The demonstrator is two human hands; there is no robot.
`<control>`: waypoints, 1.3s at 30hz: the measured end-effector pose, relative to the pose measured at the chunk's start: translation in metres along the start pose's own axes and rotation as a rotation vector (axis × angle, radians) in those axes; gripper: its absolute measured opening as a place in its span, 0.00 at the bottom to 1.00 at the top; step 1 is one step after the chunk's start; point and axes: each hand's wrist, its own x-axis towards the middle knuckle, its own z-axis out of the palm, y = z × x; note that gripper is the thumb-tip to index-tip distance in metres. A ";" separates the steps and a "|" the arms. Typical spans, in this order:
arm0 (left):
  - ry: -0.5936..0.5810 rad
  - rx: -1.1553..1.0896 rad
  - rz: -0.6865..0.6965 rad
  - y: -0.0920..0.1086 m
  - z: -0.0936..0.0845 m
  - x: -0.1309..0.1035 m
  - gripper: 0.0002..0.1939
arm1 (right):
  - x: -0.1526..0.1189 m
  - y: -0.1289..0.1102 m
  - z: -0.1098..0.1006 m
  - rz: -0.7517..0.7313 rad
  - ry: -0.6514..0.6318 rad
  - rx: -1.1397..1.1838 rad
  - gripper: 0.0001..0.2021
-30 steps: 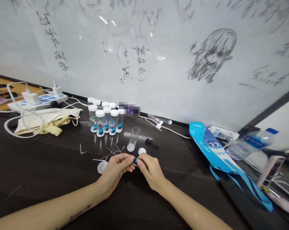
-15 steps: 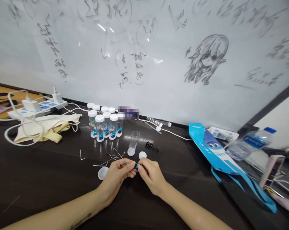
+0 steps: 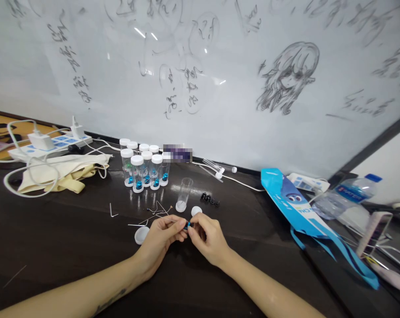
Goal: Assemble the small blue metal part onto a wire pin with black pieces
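Note:
Between my two hands sits a small shiny blue piece [image 3: 188, 225] with a dark part beside it; fingertips cover most of it. The thumb and fingers of my left hand [image 3: 162, 236] pinch it from the left. From the other side, my right hand [image 3: 210, 238] grips it with thumb and index finger. Just beyond the fingers stands a clear tube [image 3: 184, 194], with a white cap [image 3: 196, 211] close to my right hand. A white round lid [image 3: 141, 236] lies by my left hand, near several thin wires [image 3: 158, 210] and a hex key [image 3: 111, 211].
Several capped clear tubes [image 3: 137, 174] holding blue pieces stand at the back. Small black parts [image 3: 209, 199] lie right of the open tube. A power strip [image 3: 54, 145] and a cream cloth bag [image 3: 66, 172] are at left; a blue package [image 3: 292, 207] and a water bottle [image 3: 350, 196] at right.
The view has tilted slightly, so things sit a little higher. My right hand's fingers have shifted slightly around the blue piece; both hands stay on it.

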 end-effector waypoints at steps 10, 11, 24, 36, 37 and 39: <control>-0.010 0.011 0.002 0.000 0.000 0.001 0.08 | -0.001 0.002 0.001 0.016 0.000 -0.037 0.09; -0.010 0.007 -0.001 0.000 0.000 0.001 0.08 | -0.001 0.003 0.001 0.010 0.007 -0.023 0.06; -0.015 0.013 0.003 0.000 0.000 0.001 0.08 | 0.001 0.001 -0.001 0.027 -0.018 -0.049 0.12; -0.011 0.014 -0.008 0.001 0.001 0.000 0.08 | 0.000 0.002 -0.002 0.033 -0.013 -0.015 0.08; -0.011 0.018 -0.006 0.001 0.001 0.000 0.08 | 0.000 0.001 -0.002 0.036 -0.014 -0.031 0.09; -0.009 0.023 -0.002 0.001 0.001 0.000 0.08 | 0.000 0.001 -0.002 0.037 -0.021 -0.065 0.12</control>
